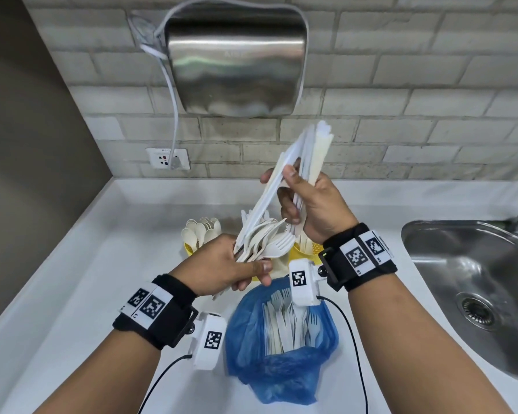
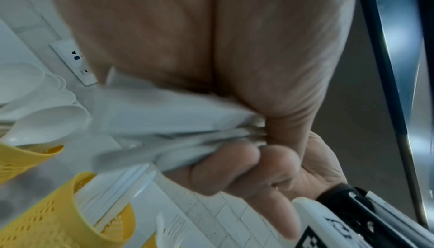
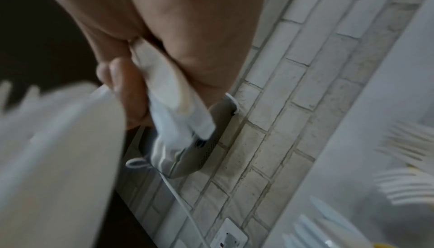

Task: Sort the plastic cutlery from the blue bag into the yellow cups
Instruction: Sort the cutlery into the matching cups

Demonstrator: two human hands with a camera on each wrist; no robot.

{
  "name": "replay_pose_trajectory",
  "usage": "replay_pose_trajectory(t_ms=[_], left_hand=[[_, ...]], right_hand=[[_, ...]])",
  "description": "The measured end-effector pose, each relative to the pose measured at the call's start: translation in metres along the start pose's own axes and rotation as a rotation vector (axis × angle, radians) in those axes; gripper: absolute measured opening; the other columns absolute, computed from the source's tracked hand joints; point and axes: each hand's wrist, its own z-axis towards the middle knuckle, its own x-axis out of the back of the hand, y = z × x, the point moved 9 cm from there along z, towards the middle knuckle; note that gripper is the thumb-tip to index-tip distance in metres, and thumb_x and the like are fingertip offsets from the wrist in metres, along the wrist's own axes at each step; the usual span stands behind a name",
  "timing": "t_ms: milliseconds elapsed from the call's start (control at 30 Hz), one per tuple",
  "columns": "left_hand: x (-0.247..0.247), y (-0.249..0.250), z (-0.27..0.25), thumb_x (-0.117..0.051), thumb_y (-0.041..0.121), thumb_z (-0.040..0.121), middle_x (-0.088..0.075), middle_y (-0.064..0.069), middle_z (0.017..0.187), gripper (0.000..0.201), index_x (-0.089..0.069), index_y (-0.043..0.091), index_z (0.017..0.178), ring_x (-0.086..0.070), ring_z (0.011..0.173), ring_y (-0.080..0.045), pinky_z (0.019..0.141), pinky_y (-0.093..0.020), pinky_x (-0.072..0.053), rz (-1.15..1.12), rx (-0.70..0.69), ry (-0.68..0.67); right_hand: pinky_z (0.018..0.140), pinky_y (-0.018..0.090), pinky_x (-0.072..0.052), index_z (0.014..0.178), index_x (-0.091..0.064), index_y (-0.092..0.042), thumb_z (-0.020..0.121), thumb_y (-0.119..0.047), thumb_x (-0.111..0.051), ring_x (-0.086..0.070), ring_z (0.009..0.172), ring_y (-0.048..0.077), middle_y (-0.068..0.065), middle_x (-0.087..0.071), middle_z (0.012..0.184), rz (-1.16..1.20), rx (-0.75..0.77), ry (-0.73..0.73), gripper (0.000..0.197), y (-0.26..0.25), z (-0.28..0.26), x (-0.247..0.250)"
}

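we see left hand [image 1: 222, 264] gripping forks [image 1: 269, 243] above the bag [image 1: 281, 354]; right hand [image 1: 314, 204] clamped on knives [image 1: 308, 153] higher up.

Your path to the yellow cups [image 1: 304, 253] is blocked by the raised cutlery bundle [image 1: 266, 237]; blue bag [image 1: 281, 369] fronts them; counter [image 1: 102, 264] left lies open.
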Motion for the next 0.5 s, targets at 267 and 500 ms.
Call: replay_pose_trajectory(t_ms=[267,500], left_hand=[[0.010,0.000,-0.001,-0.066,0.023,0.100,-0.070,0.012,0.062,0.019,-0.071,0.012,0.087,-0.046,0.047,-0.005,0.051,-0.017,-0.042,0.173,-0.013,0.151],[0.033,0.016,-0.006,-0.070,0.027,0.096,-0.070,0.015,0.070,0.026,-0.058,0.041,0.078,-0.064,0.072,0.005,0.066,-0.006,-0.040,0.466,-0.165,0.461]], right_hand=[[0.083,0.050,-0.059,0.115,-0.054,-0.002,0.106,-0.031,-0.049,-0.073,0.083,0.028,0.012,-0.069,0.084,0.624,-0.047,0.304,0.031,0.013,0.005,0.041],[0.039,0.018,-0.036,0.090,-0.049,-0.027,0.106,-0.044,-0.047,-0.036,0.038,0.005,-0.008,-0.041,0.059,0.861,0.004,0.526,0.023,0.022,0.001,0.064]])
